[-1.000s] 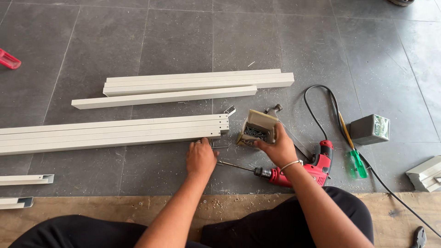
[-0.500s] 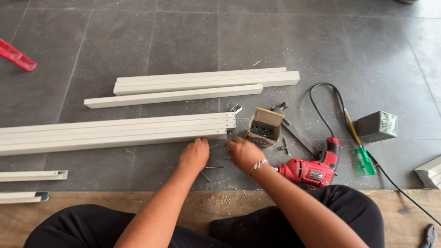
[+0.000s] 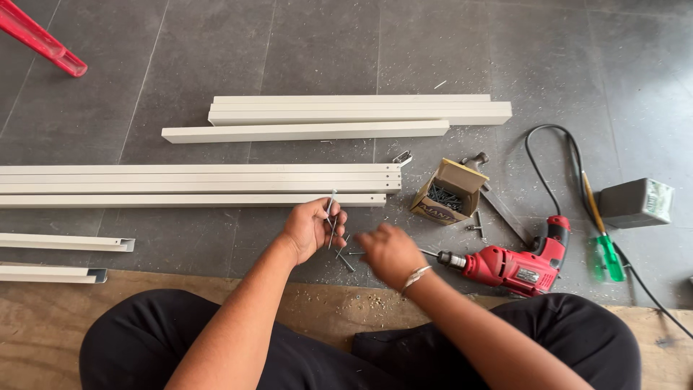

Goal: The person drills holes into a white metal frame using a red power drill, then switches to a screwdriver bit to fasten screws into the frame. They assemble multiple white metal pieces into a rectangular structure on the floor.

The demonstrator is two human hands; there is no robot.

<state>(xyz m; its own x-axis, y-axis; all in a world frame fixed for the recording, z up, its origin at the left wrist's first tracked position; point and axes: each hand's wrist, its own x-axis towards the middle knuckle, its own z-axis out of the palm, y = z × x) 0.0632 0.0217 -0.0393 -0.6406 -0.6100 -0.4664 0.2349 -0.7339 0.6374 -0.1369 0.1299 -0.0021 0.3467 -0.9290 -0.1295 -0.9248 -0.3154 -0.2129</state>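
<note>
Dark grey floor tiles (image 3: 325,50) fill most of the frame, with a wooden board (image 3: 43,339) along the bottom edge under the seated person's legs. Just below the centre, the left hand (image 3: 310,230) is curled around a few long screws (image 3: 330,213), which stand up between its fingers. The right hand (image 3: 390,254), blurred, hangs close beside it over more loose screws (image 3: 346,258) on the tile; whether it grips anything cannot be told. Just above the hands lies a stack of long white profiles (image 3: 195,184) running to the left edge, and a second stack of white profiles (image 3: 354,115) lies further up. Right of centre an open cardboard box of screws (image 3: 449,191) sits tilted. Lower right, a red electric drill (image 3: 512,267) lies on the floor, its bit pointing at the right hand, with a green-handled screwdriver (image 3: 605,245) and a grey box (image 3: 637,202) beyond. A red bar (image 3: 43,40) crosses the upper left corner.
</note>
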